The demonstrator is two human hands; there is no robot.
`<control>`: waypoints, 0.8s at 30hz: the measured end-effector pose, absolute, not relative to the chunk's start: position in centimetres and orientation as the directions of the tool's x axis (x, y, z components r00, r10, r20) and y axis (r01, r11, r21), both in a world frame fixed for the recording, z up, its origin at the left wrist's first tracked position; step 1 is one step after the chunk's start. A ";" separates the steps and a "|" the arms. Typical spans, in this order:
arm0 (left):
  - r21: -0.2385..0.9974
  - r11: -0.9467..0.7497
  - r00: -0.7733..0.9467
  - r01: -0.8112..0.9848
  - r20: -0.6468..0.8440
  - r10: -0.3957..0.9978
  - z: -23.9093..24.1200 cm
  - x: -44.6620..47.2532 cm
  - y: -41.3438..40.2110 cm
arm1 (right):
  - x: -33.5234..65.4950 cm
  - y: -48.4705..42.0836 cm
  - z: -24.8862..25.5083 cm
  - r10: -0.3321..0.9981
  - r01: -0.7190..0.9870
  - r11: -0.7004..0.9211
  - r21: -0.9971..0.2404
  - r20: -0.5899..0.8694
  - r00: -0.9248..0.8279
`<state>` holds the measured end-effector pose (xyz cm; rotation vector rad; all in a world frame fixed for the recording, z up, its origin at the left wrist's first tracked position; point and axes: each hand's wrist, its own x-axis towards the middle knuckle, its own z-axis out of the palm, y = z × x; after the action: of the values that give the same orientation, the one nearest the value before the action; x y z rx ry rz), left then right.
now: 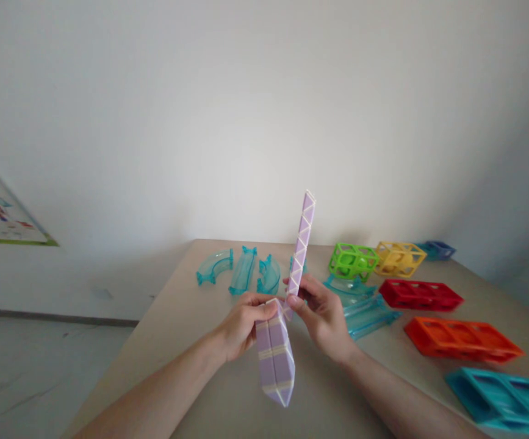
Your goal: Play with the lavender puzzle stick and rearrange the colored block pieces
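Note:
Both hands hold one lilac snake puzzle with cream edges and triangular sections [276, 353] above the table. My left hand [248, 323] is closed round the thick folded part, its thumb pressed on top; this part slants down towards me. My right hand [321, 314] pinches the base of the thin straight part, which stands almost upright with a slight lean to the right. The two parts meet between my hands, where my fingers partly hide the joint.
Clear teal track pieces [243, 271] lie behind my hands, and more lie to the right [369, 314]. Farther right are a green cube frame [352, 261], a yellow one [399, 259], and red [422, 295], orange [463, 339] and teal [511, 396] blocks. A wall rises behind the table [163, 341].

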<state>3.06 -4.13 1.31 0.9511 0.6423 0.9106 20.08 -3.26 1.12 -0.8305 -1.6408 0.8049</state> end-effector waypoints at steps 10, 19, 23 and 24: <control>0.903 0.232 0.428 -0.360 -0.061 0.902 1.7 2.9 -3.9 | 20.1 -3.8 1.5 0.800 0.111 0.592 -0.798 0.565 -0.203; 0.972 0.099 0.399 -0.212 -0.006 0.917 1.3 3.1 -4.1 | 19.4 -3.4 1.2 0.918 -0.104 0.379 -0.920 0.387 -0.085; 0.995 0.069 0.373 -0.071 -0.038 0.927 1.5 3.3 -4.1 | 19.5 -3.3 1.1 0.932 -0.108 0.309 -0.945 0.323 -0.164; 0.999 0.040 0.357 -0.024 -0.029 0.934 1.5 3.3 -4.0 | 19.6 -3.3 1.0 0.928 -0.092 0.312 -0.946 0.324 -0.183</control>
<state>3.28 -4.04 1.49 1.3118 0.9321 0.9278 19.55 -3.32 1.03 -0.8213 -1.4403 1.1278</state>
